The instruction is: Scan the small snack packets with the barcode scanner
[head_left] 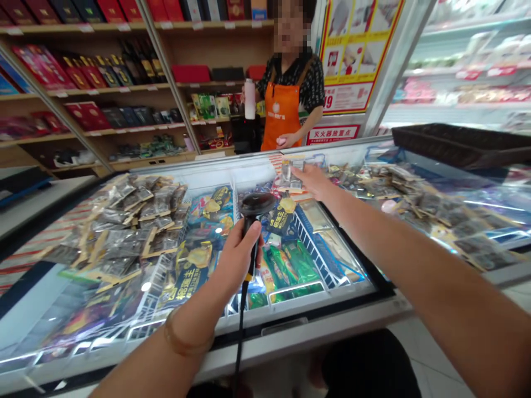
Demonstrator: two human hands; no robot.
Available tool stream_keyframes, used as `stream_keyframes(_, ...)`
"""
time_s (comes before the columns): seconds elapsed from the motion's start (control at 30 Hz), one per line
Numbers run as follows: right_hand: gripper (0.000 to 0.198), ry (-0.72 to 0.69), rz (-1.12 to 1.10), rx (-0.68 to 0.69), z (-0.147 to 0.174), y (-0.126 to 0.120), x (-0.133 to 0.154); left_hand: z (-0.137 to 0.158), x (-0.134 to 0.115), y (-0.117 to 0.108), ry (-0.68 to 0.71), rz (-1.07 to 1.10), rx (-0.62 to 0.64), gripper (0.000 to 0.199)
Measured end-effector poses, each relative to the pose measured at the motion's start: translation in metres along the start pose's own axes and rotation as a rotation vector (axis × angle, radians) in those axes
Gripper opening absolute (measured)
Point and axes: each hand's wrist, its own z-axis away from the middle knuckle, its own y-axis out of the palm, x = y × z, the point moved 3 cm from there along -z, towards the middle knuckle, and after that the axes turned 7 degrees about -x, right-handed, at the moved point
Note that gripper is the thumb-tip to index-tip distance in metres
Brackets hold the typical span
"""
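Note:
My left hand [243, 249] is wrapped round the handle of a black handheld barcode scanner [257, 203], held over the chest freezer with its cable hanging down. Stretched to the far side of the freezer top, my right hand [314, 181] has its fingers closed on a small clear packet [287, 174]. Its fingertips are slightly blurred. Many similar packets with brown edges lie in a heap [124, 221] on the glass at the left, and another heap [398, 193] spreads at the right. Bagged frozen goods [286, 265] show in white wire baskets below the scanner.
A person in an orange apron [282, 113] stands behind the freezer, holding a pink bottle [249, 99]. A dark plastic tray [460, 145] rests on the right of the freezer. Shelves of boxes and bottles [112, 72] line the back; a lit display fridge [473, 72] stands at the right.

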Motion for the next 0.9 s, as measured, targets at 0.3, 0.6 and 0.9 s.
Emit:
stream_keyframes(0.3,0.041,0.094,-0.185,0.196,0.045,0.095,-0.037,-0.004,0.001,-0.005,0.009,-0.054,-0.049,0.047)
stream_keyframes(0.6,0.039,0.088,-0.248,0.149,0.038,0.086,-0.037,-0.007,0.005,-0.008,-0.015,-0.103,-0.064,0.045)
stream_keyframes(0.9,0.034,0.131,-0.330,0.160,0.037,0.086,-0.042,-0.008,0.008,-0.006,-0.017,-0.144,-0.036,0.043)
